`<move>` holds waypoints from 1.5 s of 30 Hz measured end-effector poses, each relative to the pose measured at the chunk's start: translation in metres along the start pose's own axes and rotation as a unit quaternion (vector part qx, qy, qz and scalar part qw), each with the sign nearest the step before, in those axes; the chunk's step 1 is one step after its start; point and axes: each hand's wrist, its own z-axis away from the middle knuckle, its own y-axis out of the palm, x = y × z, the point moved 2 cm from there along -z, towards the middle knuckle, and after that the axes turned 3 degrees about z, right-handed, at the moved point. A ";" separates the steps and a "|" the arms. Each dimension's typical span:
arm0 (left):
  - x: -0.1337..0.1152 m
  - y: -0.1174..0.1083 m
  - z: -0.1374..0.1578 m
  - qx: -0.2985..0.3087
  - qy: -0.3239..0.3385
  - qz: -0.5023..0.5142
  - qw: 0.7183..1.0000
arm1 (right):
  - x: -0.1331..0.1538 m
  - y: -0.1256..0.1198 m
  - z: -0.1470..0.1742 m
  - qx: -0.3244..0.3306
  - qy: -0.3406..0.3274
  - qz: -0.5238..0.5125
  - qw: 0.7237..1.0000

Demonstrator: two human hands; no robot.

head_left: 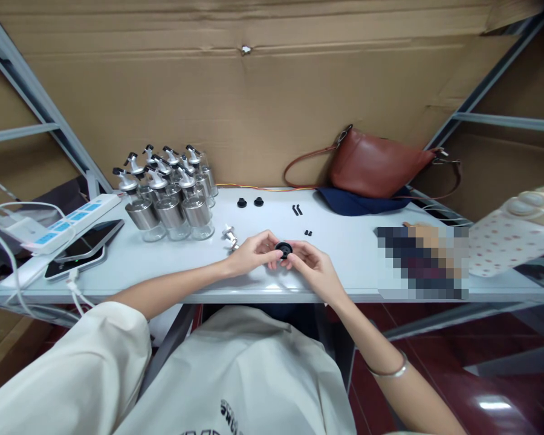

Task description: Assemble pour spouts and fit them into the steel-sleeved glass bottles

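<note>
Head view: black cap (pixel 283 248) btwn both hands' (pixel 254 252) fingertips, prob. pinched.

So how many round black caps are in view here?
3. One black cap is held between the left hand and right hand. Two more, and, lie apart on the table behind, right of the bottles. Others may be hidden.

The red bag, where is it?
In the head view, the red bag lies far right on the table, against the cardboard wall, atop blue cloth.
</note>
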 end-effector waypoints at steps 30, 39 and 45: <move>0.006 0.002 0.004 0.019 -0.015 -0.088 0.996 | 0.008 0.002 0.006 0.016 -0.004 0.132 0.991; 0.003 0.001 0.004 -0.022 0.039 -0.086 0.995 | 0.003 0.000 0.004 -0.004 -0.026 0.084 0.996; 0.003 -0.004 0.000 -0.030 0.111 -0.076 0.990 | -0.004 -0.004 0.002 -0.029 -0.053 0.100 0.993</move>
